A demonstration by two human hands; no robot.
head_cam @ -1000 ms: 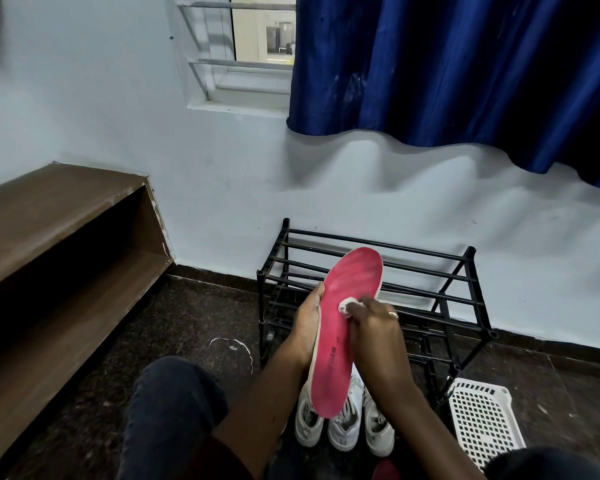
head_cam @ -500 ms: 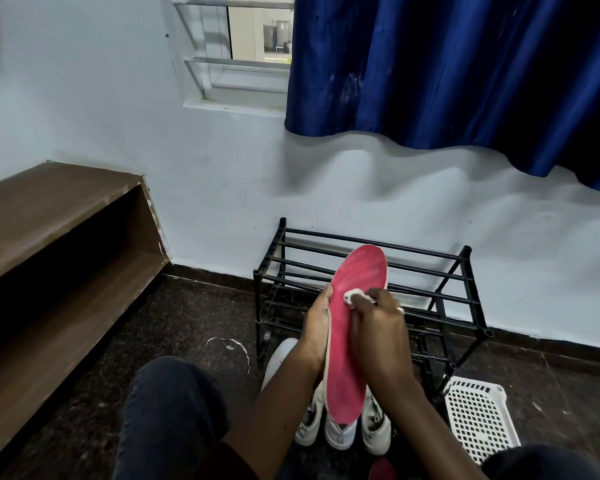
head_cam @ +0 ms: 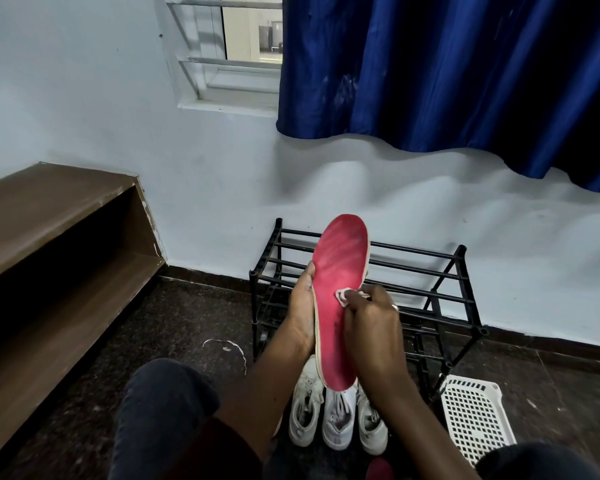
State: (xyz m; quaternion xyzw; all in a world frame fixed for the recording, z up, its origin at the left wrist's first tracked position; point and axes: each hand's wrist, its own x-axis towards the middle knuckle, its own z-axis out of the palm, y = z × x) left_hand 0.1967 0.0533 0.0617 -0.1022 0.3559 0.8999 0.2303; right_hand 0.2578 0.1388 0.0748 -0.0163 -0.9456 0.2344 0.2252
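Far left: brown wooden shelf (head_cam: 59, 244) along the wall, w/ a window (head_cam: 236, 46) above and to its right. Bottom left-centre: dark trouser knee (head_cam: 160, 410), and a thin white scrap (head_cam: 226, 345) on the dark floor just past it.

Centre: L hand (head_cam: 302, 310) grips the red insole (head_cam: 336, 271) at its left edge, about mid-length. Thumb lies along the rim; the other fingers are behind it, out of sight. Insole is held up off the floor, near upright, toe end up and tilted slightly right, heel end down betw. the two wrists, red face toward the camera.

R hand (head_cam: 371, 330) sits on the insole's right side, fingers curled, pinching a small white cloth (head_cam: 343, 296) and pressing it on the red face around mid-length. Ring (head_cam: 394, 307) on one finger.

Behind the hands: black metal shoe rack (head_cam: 459, 261) against the wall. Below the heel end: white sneakers (head_cam: 305, 414) on the floor, side by side. Right of those: white perforated basket (head_cam: 475, 420). Upper right: blue curtain (head_cam: 447, 71).
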